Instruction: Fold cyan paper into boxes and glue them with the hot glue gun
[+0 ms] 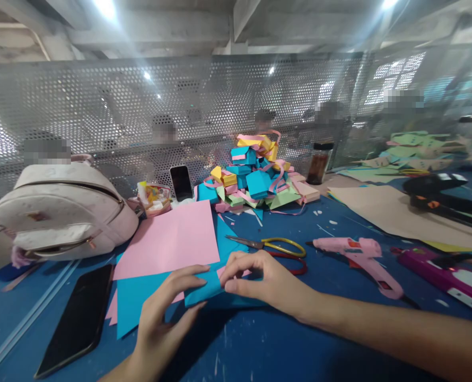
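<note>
A folded piece of blue paper (pixel 203 288) is between my hands, low over the front of the table. My left hand (pixel 166 302) grips its left end, thumb below and fingers above. My right hand (pixel 260 278) is closed, its fingertips pinching the piece where a bit of pink paper (pixel 220 271) shows; the right fingers partly cover it. Behind the hands lie a pink paper sheet (pixel 172 233) and blue paper sheets (pixel 140 297), overlapping. Scissors (pixel 273 245) with yellow and red handles rest just beyond my right hand.
A pink glue gun (pixel 355 254) and a purple power strip (pixel 443 276) lie at right. At back centre is a pile of folded paper boxes (pixel 255 175). A backpack (pixel 69 207) and a black phone (pixel 77 318) are on the left, a lidded bottle (pixel 319 164) behind.
</note>
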The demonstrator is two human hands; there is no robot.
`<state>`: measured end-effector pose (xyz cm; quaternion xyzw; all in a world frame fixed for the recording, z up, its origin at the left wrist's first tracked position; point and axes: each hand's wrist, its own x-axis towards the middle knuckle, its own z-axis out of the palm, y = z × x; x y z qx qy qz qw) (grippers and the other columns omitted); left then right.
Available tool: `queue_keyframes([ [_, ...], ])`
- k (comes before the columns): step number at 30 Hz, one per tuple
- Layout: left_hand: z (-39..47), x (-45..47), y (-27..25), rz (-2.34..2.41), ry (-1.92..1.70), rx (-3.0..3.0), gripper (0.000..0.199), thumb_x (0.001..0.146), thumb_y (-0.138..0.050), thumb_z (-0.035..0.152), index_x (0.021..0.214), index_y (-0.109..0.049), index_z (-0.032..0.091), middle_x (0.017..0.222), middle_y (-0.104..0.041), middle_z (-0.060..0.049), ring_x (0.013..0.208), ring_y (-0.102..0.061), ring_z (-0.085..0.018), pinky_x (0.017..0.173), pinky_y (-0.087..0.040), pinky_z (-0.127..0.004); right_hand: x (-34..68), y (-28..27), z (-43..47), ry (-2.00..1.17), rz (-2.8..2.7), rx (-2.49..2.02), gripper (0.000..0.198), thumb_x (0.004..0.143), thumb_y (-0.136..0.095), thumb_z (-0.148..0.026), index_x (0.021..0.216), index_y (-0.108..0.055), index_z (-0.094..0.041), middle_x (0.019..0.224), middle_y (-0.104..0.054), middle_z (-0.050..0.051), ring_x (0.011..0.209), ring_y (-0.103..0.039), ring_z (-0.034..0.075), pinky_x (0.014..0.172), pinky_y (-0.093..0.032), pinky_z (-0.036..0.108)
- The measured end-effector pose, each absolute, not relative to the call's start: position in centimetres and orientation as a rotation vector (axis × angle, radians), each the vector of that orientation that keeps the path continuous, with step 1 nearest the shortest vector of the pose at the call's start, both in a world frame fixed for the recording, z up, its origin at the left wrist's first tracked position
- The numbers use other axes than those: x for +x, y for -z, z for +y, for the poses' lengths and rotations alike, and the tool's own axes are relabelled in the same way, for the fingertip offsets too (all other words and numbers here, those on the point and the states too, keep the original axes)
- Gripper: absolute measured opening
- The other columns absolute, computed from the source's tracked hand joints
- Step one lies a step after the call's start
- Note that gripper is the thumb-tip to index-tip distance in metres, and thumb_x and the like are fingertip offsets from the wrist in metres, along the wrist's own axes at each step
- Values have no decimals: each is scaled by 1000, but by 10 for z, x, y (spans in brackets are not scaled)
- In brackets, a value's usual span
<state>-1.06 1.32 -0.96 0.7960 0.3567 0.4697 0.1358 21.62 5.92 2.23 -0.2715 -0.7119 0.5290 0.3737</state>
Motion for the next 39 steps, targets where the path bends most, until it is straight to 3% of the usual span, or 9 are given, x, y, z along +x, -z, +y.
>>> queue_keyframes([
  [6, 12, -9, 4, 987, -1309, 2388, 35, 86, -62, 6, 117, -59, 24, 123, -63, -8, 112, -62, -20, 89, -53, -30, 218, -26, 60, -1578, -1731, -780, 26, 75, -76, -43, 76, -75, -18, 83, -68, 3, 83, -58, 18, 78, -43, 30],
  [11, 11, -7, -2, 953, -1230, 2444, 35, 87, -62, 7, 117, -60, 25, 124, -64, -9, 112, -62, -21, 89, -53, -31, 221, -29, 64, -1574, -1817, -783, 28, 69, -79, -44, 72, -74, -17, 76, -66, 2, 76, -56, 17, 71, -43, 29],
  [19, 9, -11, 2, 894, -1128, 2544, 39, 87, -62, 7, 121, -56, 25, 126, -62, -8, 117, -57, -21, 97, -46, -35, 221, -23, 62, -1654, -1850, -745, 29, 71, -78, -43, 67, -70, -16, 68, -57, -2, 67, -50, 13, 62, -38, 24],
  [39, 9, 1, -9, 879, -1217, 2359, 30, 85, -62, 6, 108, -64, 25, 112, -70, -7, 103, -66, -22, 85, -55, -37, 222, -20, 64, -1646, -1897, -711, 27, 73, -77, -42, 69, -71, -17, 67, -56, -2, 68, -49, 12, 61, -36, 24],
])
